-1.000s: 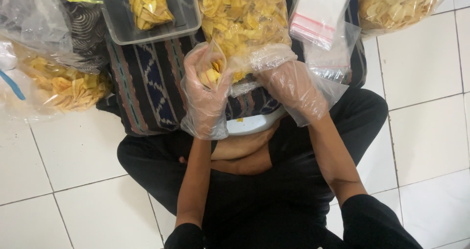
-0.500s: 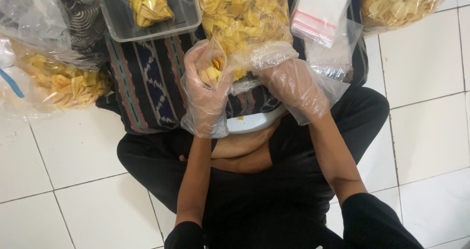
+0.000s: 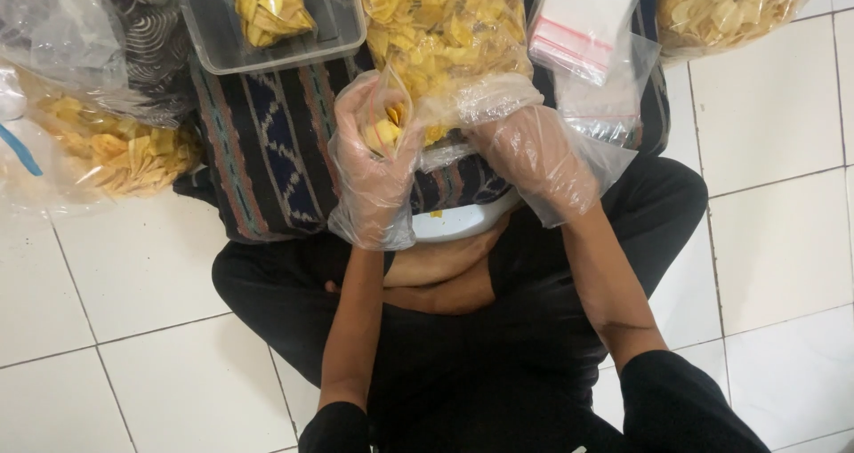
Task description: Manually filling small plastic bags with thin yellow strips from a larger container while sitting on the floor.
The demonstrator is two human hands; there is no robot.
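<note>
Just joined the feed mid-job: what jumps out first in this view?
Two hands in loose clear plastic gloves meet at centre: the left hand grips a small bag with yellow chips, the right hand beside it. Above them lies a big open bag of chips, with a grey tray upper left and more chip bags at both edges.

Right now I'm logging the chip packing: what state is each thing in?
Left hand: gloved, gripping a small bag of chips.
Right hand: gloved, on the big bag's mouth.
Big chip bag: open, full.
Grey tray: holds one filled packet.
Stack of empty zip bags: unfilled, flat.
</note>
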